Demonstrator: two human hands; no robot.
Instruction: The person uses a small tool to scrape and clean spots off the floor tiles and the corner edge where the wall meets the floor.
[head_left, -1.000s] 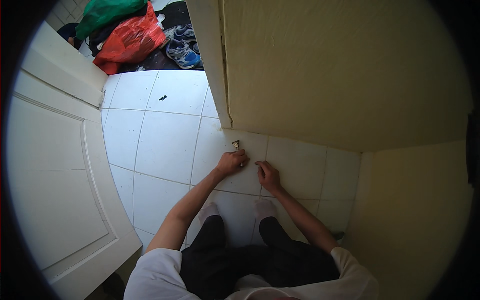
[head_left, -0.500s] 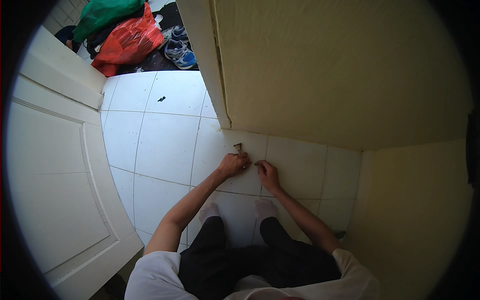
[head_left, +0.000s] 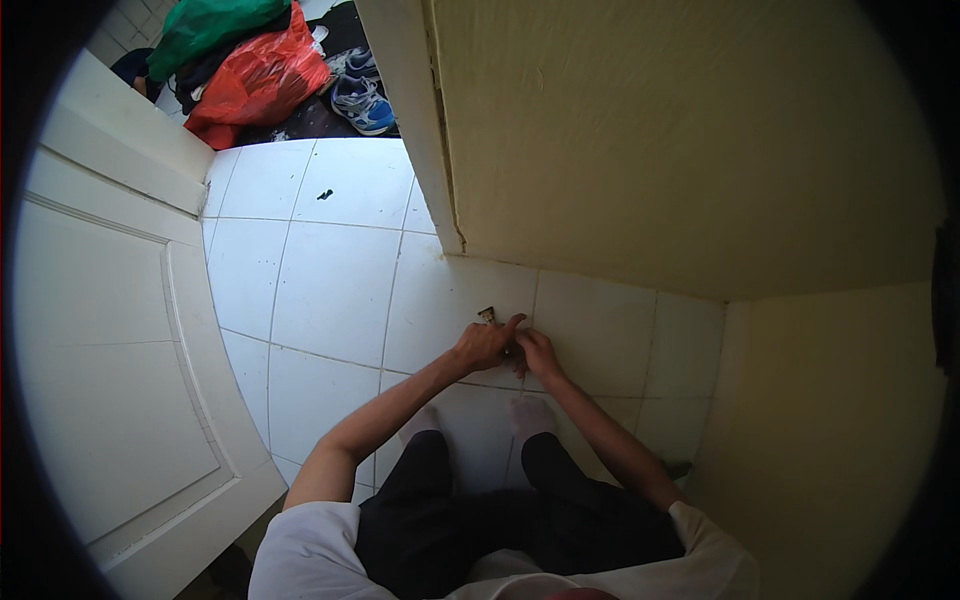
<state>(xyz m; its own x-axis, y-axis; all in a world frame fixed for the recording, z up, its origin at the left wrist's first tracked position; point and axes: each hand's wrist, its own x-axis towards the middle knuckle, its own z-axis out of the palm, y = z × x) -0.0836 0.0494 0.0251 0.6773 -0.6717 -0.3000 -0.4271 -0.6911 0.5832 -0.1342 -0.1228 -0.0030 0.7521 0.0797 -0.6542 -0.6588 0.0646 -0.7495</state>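
1. the yellowish wall fills the upper right, the pale panelled door stands along the left, and the white tiled floor runs between them.
2. the person's 2 forearms slant inward over the floor on either side of the dark trouser legs, bringing the hands together ahead of the 2 feet.
3. the left hand is back-up, wrist roughly in line with its forearm, 1 digit stretched out toward the far right; its other fingers look clamped on the small tool.
4. the right hand is just beside it, fingers bent and meeting the left hand's; whether they pinch anything is hidden by the overlap.
5. the small tool is in the left hand, the nearer of the 2; its broad flat head juts past the far side of that hand, with the right fingers to its near right. its visible long axis runs from the head toward the person and slightly right; the lower end is hidden.
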